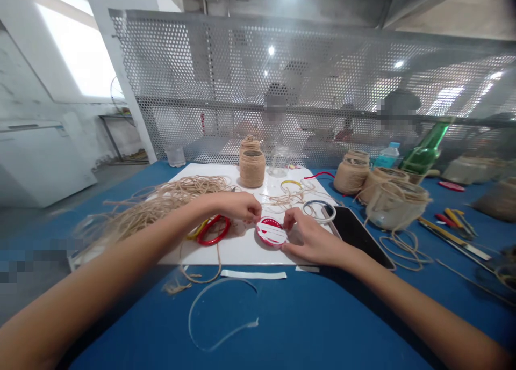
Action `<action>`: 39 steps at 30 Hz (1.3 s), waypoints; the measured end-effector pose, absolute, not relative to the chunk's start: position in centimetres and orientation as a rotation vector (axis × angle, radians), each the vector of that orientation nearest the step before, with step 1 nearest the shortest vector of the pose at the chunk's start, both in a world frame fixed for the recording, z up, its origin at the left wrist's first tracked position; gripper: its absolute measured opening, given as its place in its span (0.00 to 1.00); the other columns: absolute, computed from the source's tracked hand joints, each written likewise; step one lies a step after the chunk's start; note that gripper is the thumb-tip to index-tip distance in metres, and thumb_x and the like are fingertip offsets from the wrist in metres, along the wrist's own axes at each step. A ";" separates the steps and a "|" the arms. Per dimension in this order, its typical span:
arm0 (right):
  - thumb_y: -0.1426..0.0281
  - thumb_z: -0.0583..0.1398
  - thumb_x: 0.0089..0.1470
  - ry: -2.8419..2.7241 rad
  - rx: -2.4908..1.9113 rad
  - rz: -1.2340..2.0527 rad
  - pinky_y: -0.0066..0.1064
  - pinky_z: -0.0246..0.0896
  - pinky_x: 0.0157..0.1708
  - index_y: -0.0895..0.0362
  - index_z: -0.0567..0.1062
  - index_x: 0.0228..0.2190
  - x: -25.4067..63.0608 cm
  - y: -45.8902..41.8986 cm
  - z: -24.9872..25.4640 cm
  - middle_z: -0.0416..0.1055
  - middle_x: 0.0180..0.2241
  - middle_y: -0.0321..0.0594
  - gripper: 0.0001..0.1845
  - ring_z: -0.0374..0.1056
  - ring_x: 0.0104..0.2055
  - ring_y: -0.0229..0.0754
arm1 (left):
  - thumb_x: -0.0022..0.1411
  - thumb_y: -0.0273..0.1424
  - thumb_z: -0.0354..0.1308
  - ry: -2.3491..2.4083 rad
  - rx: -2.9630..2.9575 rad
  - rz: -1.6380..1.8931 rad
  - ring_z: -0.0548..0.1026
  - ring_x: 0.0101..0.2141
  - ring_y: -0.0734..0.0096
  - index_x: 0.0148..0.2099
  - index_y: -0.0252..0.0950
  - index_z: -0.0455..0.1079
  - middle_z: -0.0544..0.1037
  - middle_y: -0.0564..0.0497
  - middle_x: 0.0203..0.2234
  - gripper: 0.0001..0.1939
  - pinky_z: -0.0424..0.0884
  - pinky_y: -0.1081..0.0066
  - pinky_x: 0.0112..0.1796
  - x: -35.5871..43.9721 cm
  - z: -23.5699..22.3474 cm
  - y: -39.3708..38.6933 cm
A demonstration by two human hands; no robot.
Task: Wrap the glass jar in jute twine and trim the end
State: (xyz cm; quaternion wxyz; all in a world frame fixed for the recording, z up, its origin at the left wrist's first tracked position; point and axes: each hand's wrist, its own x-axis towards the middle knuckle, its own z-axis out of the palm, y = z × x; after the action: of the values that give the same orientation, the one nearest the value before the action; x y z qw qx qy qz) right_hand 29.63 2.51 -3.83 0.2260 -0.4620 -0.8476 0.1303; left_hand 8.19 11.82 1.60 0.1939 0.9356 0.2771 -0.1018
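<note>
A round red lid [272, 232] with white strips across its top rests on the white board [242, 256]. My right hand [308, 238] holds its right side, thumb below and fingers above. My left hand [244, 206] is closed in a pinch at the lid's upper left edge; whatever is between the fingertips is too small to make out. Just below my left wrist lie a red ring [213, 231] and a yellow one partly hidden. A white ring [327, 215] lies beyond my right hand.
Loose twine [177, 195] is heaped at left. Twine-wrapped jars [252, 169] stand behind, and more jars [397, 203] at right beside a green bottle [427, 150]. A dark tablet-like slab [360, 236], pliers [463, 222] and white strips [253, 275] lie about. A perforated metal screen [226, 64] borders the back.
</note>
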 end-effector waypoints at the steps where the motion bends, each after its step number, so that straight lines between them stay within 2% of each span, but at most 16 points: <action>1: 0.65 0.59 0.45 -2.343 -1.277 0.336 0.34 0.56 0.35 0.56 0.60 0.37 29.6 2.5 -3.8 0.65 0.35 0.42 0.17 0.61 0.35 0.43 | 0.55 0.27 0.47 0.794 2.630 -0.279 0.68 0.27 0.75 0.34 0.35 0.68 0.73 0.52 0.28 0.09 0.60 0.77 0.27 8.3 1.6 11.8; 7: 0.62 0.59 0.45 -2.360 -1.314 0.199 0.41 0.53 0.40 0.55 0.61 0.37 29.2 2.4 -3.9 0.66 0.38 0.43 0.18 0.61 0.37 0.45 | 0.59 0.36 0.43 0.933 2.660 -0.233 0.67 0.24 0.74 0.31 0.33 0.68 0.74 0.50 0.25 0.16 0.59 0.75 0.25 8.9 1.3 11.2; 11: 0.65 0.58 0.47 -2.339 -1.299 0.255 0.48 0.46 0.47 0.54 0.59 0.38 29.1 2.3 -3.9 0.66 0.39 0.41 0.16 0.61 0.41 0.45 | 0.58 0.37 0.47 0.955 2.703 -0.187 0.67 0.26 0.74 0.34 0.33 0.68 0.74 0.50 0.27 0.14 0.58 0.75 0.25 9.0 1.2 11.3; 16: 0.73 0.52 0.50 -2.161 -1.320 0.339 0.42 0.52 0.42 0.55 0.62 0.34 29.5 3.1 -3.9 0.67 0.34 0.40 0.06 0.62 0.36 0.42 | 0.60 0.35 0.45 0.964 2.686 -0.110 0.68 0.30 0.74 0.38 0.34 0.66 0.73 0.50 0.31 0.12 0.60 0.76 0.29 8.6 0.9 12.1; 19: 0.71 0.50 0.54 -2.113 -1.340 0.365 0.36 0.56 0.37 0.56 0.63 0.35 29.9 3.7 -4.0 0.68 0.33 0.40 0.06 0.63 0.35 0.41 | 0.60 0.35 0.45 0.944 2.679 -0.088 0.68 0.32 0.74 0.38 0.34 0.66 0.73 0.51 0.32 0.12 0.60 0.77 0.31 8.5 0.9 12.3; 22: 0.67 0.51 0.55 -2.151 -1.341 0.422 0.33 0.57 0.34 0.57 0.67 0.31 29.9 3.8 -4.0 0.69 0.30 0.39 0.08 0.64 0.32 0.39 | 0.60 0.35 0.46 0.924 2.674 -0.060 0.68 0.32 0.74 0.38 0.34 0.66 0.72 0.51 0.32 0.12 0.60 0.77 0.31 8.6 0.9 12.2; 26: 0.68 0.55 0.52 -2.249 -1.321 0.459 0.32 0.55 0.34 0.57 0.71 0.26 29.6 3.5 -4.0 0.70 0.28 0.37 0.07 0.64 0.31 0.39 | 0.60 0.35 0.45 0.906 2.676 -0.037 0.68 0.32 0.74 0.38 0.34 0.66 0.72 0.51 0.32 0.12 0.59 0.76 0.31 8.6 1.0 12.2; 30: 0.72 0.55 0.50 -2.300 -1.320 0.436 0.34 0.51 0.35 0.57 0.70 0.23 29.4 3.3 -4.1 0.69 0.25 0.35 0.08 0.62 0.30 0.38 | 0.60 0.35 0.45 0.906 2.675 -0.057 0.68 0.31 0.74 0.38 0.34 0.66 0.72 0.51 0.32 0.12 0.59 0.76 0.30 8.4 1.1 12.2; 34: 0.71 0.54 0.51 -2.254 -1.358 0.388 0.37 0.48 0.37 0.57 0.69 0.26 29.3 3.1 -4.3 0.69 0.26 0.36 0.05 0.62 0.31 0.40 | 0.60 0.34 0.46 0.931 2.654 -0.082 0.67 0.29 0.75 0.39 0.34 0.66 0.72 0.52 0.30 0.11 0.59 0.77 0.30 8.5 1.4 12.0; 39: 0.70 0.55 0.52 -2.219 -1.314 0.418 0.38 0.50 0.40 0.56 0.69 0.29 29.1 2.8 -4.1 0.70 0.30 0.37 0.03 0.63 0.34 0.41 | 0.60 0.33 0.45 0.924 2.642 -0.082 0.67 0.29 0.76 0.39 0.34 0.66 0.72 0.52 0.30 0.11 0.59 0.77 0.30 8.5 1.6 11.8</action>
State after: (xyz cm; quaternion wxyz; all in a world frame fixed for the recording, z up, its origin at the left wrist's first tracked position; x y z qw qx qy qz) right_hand 29.14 2.81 -4.06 0.2615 -0.4856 -0.8198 0.1543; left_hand 8.52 11.83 1.60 0.1699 0.9298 0.3252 -0.0290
